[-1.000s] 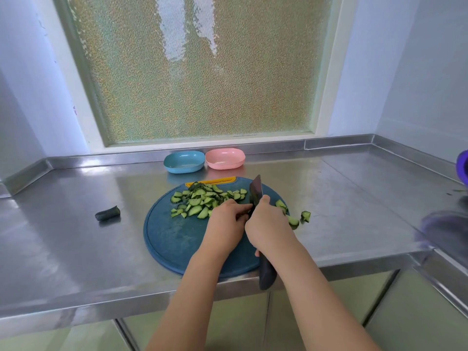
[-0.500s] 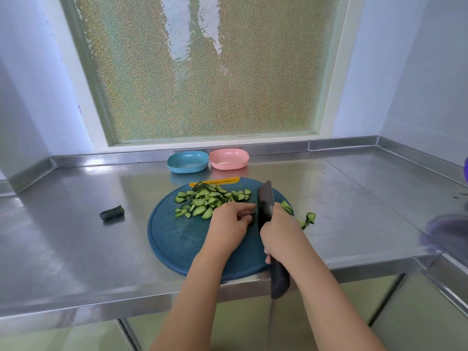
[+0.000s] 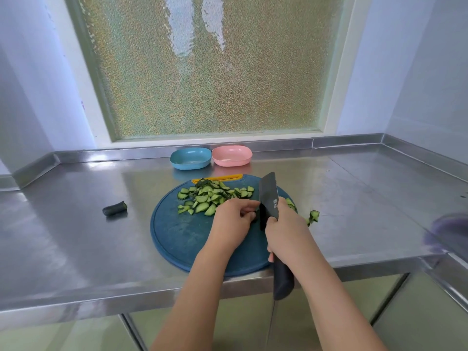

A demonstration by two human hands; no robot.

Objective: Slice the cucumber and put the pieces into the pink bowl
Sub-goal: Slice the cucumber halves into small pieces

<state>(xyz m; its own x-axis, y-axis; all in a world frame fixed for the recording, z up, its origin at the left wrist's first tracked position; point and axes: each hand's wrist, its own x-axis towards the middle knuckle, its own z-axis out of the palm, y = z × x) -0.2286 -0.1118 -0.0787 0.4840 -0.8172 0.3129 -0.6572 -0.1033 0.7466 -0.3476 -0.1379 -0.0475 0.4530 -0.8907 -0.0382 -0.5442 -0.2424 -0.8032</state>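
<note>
A single wide-angle camera sits on the person's head, looking forward and down across the steel counter (image 3: 76,249) toward the frosted window (image 3: 207,67) at 12 o'clock. It is close in: the left hand (image 3: 233,224) and right hand (image 3: 286,231) reach in from 6 o'clock and meet over the round cutting board (image 3: 177,236), just below frame centre. The counter's side wing runs off at 3 o'clock.

left hand (image 3: 234,221) curled fingertips-down beside the clenched right hand (image 3: 287,235).

Pink bowl (image 3: 232,156), blue bowl (image 3: 190,158)
</note>
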